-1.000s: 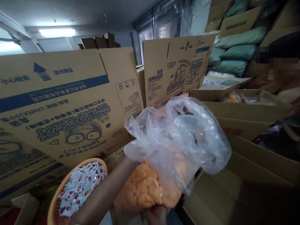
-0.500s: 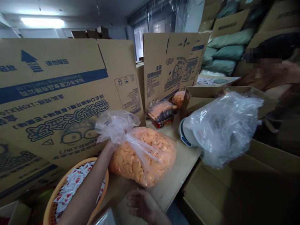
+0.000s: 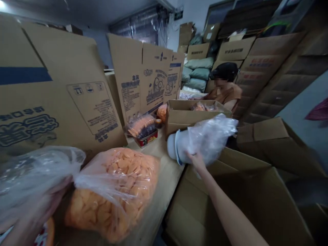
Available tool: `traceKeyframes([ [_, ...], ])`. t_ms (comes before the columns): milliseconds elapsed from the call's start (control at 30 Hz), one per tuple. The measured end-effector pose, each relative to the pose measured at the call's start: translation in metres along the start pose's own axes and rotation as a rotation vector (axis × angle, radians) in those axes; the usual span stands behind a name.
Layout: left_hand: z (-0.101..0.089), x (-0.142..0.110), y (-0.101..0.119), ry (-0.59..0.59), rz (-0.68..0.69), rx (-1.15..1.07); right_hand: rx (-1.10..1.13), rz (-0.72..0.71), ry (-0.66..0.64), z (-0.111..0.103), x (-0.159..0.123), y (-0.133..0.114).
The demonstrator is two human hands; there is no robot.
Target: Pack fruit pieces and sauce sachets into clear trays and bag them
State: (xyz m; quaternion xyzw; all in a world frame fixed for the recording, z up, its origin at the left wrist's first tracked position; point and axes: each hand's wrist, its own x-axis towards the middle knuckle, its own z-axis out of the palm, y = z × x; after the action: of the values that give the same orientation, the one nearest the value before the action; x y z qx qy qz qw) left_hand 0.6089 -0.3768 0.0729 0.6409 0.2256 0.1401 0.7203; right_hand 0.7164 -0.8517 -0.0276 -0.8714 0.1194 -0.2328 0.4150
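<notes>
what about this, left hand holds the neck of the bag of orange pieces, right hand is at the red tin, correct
In the head view, the right hand is at the pale tub, not the red tin; the left hand holds the bag by its neck.

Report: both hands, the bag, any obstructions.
Left hand gripping the orange-filled bag by its gathered neck. Right hand on the white tub. Red tin beyond the bag, apart from both hands.

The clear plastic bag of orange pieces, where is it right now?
In the head view, the bag sits low, left of centre, on the pale tabletop, its gathered neck in the left hand, nearer the camera than the small red box.
</notes>
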Motion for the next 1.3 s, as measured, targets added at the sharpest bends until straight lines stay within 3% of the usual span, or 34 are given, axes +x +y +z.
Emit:
traceKeyframes([
  [100, 0.01, -0.002, -0.001, 0.111, 0.015, 0.024, -0.133, -0.098, -0.247, 0.037, 0.001, -0.011],
  [267, 0.024, -0.005, 0.005, 0.161, 0.043, 0.038, -0.37, -0.334, -0.535, 0.094, 0.0, -0.063],
  [367, 0.023, -0.005, 0.006, 0.161, 0.039, 0.029, -0.523, -0.446, -0.667, 0.119, -0.002, -0.082],
  [467, 0.014, 0.0, 0.001, 0.105, 0.011, 0.039, -0.642, -0.513, -0.733, 0.136, -0.008, -0.086],
  [633, -0.005, 0.01, -0.015, 0.021, -0.018, 0.045, -0.756, -0.572, -0.671, 0.144, -0.018, -0.088],
  [767, -0.001, 0.007, -0.021, -0.024, -0.014, -0.062, -0.75, -0.626, -0.609, 0.132, -0.029, -0.097],
  [900, 0.009, 0.006, -0.018, 0.081, 0.102, -0.325, -0.604, -0.755, -0.429, 0.116, -0.046, -0.107],
  [1000, -0.001, 0.015, -0.014, 0.155, 0.184, -0.427, -0.51, -0.802, -0.247, 0.108, -0.062, -0.118],
  [1100, -0.022, 0.026, -0.01, 0.167, 0.195, -0.569, -0.498, -0.664, -0.126, 0.107, -0.076, -0.125],
  [1200, -0.039, 0.038, -0.003, 0.061, 0.145, -0.668, -0.433, -0.466, -0.03, 0.115, -0.075, -0.115],
  [1300, -0.038, 0.052, 0.013, -0.062, 0.086, -0.713, -0.241, -0.435, -0.196, 0.13, -0.06, -0.099],
])
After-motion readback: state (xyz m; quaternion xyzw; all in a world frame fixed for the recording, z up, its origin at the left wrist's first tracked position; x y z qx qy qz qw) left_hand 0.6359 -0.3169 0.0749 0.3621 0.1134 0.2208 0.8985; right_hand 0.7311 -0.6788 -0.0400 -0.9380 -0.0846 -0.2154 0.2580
